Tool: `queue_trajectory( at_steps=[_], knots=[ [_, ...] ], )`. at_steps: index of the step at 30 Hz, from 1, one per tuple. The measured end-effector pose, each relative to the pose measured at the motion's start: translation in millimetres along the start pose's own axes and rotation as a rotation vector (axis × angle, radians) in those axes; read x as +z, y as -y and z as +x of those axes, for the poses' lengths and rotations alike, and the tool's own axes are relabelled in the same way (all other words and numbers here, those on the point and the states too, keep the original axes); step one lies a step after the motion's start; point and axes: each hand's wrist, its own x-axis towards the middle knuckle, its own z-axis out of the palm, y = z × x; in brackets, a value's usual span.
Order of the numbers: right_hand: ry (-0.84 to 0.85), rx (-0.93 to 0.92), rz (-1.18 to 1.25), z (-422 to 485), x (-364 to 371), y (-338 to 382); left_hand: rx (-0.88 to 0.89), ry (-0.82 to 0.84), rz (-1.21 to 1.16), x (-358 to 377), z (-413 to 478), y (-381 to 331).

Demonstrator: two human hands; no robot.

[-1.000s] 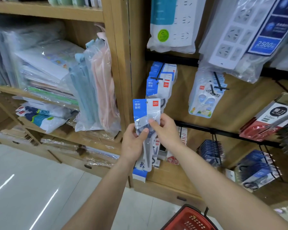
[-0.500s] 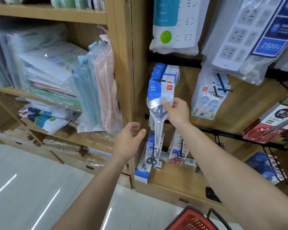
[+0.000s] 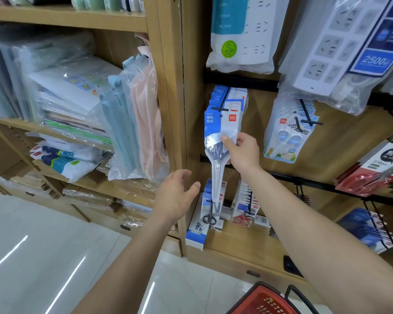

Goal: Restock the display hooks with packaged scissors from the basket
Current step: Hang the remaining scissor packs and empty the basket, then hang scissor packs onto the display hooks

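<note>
Now my right hand [image 3: 243, 152] pinches the scissors pack [image 3: 218, 132] just below the display hook [image 3: 222, 103]; my left hand [image 3: 176, 196] hangs open, empty, lower left of that hook.

"deli" on scissors pack [image 3: 222, 129]; "2500" on power-strip bag [image 3: 340, 55]

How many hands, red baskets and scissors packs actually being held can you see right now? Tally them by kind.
hands: 2, the left hand empty, the right hand holding
red basket: 1
scissors pack pinched by the right hand at the hook: 1
total: 4
</note>
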Motion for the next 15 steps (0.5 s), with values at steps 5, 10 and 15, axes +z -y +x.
queue_trajectory(
  at_steps=[5,10,15],
  knots=[
    [-0.033,0.025,-0.023,11,4,2,0.013,0.011,0.035,2,-2,2],
    [-0.065,0.032,-0.111,17,8,8,0.018,0.021,0.093,2,-5,4],
    [-0.023,0.015,-0.230,-4,1,-4,0.000,0.056,0.129,8,-16,9]
  ],
)
